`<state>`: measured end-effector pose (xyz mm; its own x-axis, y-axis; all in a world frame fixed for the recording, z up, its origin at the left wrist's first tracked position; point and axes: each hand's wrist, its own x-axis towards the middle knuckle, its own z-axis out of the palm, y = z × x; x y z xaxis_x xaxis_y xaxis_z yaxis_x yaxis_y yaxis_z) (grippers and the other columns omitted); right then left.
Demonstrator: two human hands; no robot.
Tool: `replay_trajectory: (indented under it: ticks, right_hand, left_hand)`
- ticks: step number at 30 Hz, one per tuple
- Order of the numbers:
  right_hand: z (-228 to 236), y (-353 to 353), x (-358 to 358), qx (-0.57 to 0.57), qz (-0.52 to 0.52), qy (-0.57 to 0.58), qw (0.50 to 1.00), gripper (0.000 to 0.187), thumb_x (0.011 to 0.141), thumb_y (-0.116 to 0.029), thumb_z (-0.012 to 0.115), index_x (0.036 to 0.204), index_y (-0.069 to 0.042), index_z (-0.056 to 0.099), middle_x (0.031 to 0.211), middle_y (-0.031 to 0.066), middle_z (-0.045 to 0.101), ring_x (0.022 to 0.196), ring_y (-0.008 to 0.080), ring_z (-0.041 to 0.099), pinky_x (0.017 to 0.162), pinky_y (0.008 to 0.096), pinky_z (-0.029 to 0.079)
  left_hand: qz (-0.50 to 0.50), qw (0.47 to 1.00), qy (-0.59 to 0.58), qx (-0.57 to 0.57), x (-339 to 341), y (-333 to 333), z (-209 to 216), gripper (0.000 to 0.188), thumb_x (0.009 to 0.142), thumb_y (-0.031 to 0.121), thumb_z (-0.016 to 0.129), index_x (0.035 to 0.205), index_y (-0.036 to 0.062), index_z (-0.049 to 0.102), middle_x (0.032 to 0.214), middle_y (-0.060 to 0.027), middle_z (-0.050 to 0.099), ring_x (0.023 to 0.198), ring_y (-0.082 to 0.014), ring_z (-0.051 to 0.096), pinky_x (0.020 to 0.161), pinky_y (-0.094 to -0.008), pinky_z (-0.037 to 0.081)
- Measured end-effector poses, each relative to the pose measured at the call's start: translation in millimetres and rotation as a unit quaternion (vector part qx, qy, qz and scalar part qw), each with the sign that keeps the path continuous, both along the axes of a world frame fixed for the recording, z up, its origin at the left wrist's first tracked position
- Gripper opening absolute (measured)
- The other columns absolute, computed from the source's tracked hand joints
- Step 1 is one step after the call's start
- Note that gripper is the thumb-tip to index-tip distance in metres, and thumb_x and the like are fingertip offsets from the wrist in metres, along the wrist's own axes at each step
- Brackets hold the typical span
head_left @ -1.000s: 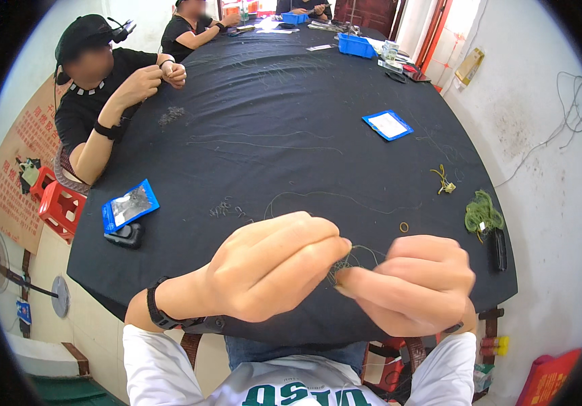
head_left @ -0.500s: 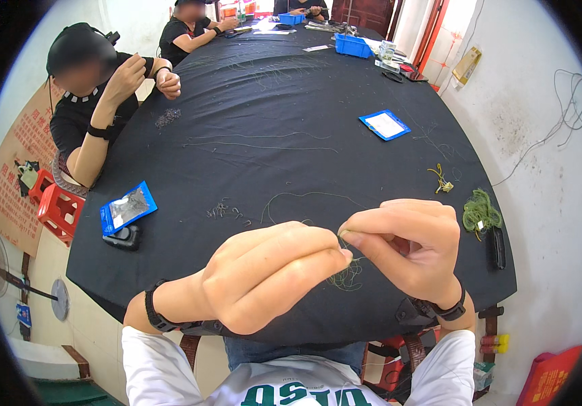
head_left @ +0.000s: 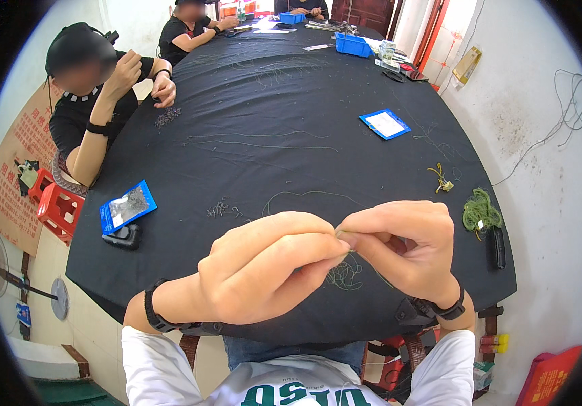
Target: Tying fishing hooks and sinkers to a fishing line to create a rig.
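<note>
My left hand (head_left: 264, 271) and my right hand (head_left: 402, 247) meet fingertip to fingertip above the near edge of the black-covered table (head_left: 291, 115). Both pinch a thin green thread (head_left: 348, 274) whose loose coils lie on the cloth right under the fingers. What sits at the pinch point is too small to tell. A long strand of the same thread (head_left: 304, 195) curves across the cloth just beyond my hands. Each wrist wears a black band.
A blue packet (head_left: 127, 206) and a small black device (head_left: 121, 237) lie at the left edge. Small hooks (head_left: 223, 208) are scattered nearby. A green thread bundle (head_left: 480, 211) and dark tool (head_left: 495, 247) sit right. A blue tray (head_left: 384, 124) lies farther. Other people sit at left and far end.
My right hand has risen and turned so its fingertips meet the left hand's higher up. The person at left has lifted a hand toward the head.
</note>
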<state>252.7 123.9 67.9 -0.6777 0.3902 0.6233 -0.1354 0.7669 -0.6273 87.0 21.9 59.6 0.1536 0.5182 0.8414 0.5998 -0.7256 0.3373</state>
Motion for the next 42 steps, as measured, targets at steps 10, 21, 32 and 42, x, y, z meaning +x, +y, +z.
replay_trajectory:
  ticks: [10,21,32,42]
  right_hand:
    - [-1,-7,-5,0.129,0.032,0.012,0.991,0.016,0.065,0.003,0.069,0.081,-0.001,0.067,0.054,0.0055,0.054,0.043,0.0155,0.050,0.040,0.0255,0.038]
    - [10,-12,9,0.255,-0.064,0.076,0.962,0.027,0.057,0.007,0.071,0.083,0.002,0.067,0.050,0.0018,0.045,0.039,0.0120,0.042,0.037,0.0247,0.033]
    - [4,-5,0,0.039,-0.025,0.003,0.999,0.010,0.072,0.003,0.067,0.081,-0.003,0.068,0.061,0.0057,0.062,0.046,0.0071,0.051,0.042,0.0206,0.037]
    - [3,-4,0,0.000,-0.016,0.004,1.000,0.010,0.073,0.003,0.066,0.082,-0.002,0.068,0.062,0.0057,0.062,0.047,0.0048,0.049,0.042,0.0190,0.036]
  left_hand:
    - [0.026,1.000,-0.011,-0.009,-2,-1,1,0.020,0.073,-0.009,0.065,0.092,-0.0023,0.060,0.086,-0.0138,0.063,0.071,-0.0178,0.063,0.061,-0.0261,0.052]
    - [0.033,0.991,0.091,0.094,-1,4,-6,0.028,0.059,-0.010,0.072,0.085,-0.0040,0.063,0.079,-0.0149,0.064,0.065,-0.0232,0.064,0.058,-0.0295,0.054]
    - [0.017,0.997,0.039,0.060,-1,-1,-2,0.025,0.066,-0.009,0.072,0.088,-0.0019,0.062,0.082,-0.0149,0.064,0.068,-0.0207,0.065,0.059,-0.0272,0.054]
    - [0.001,1.000,-0.014,-0.020,-3,-5,3,0.022,0.074,-0.011,0.064,0.094,-0.0032,0.061,0.088,-0.0150,0.062,0.071,-0.0173,0.065,0.061,-0.0252,0.054]
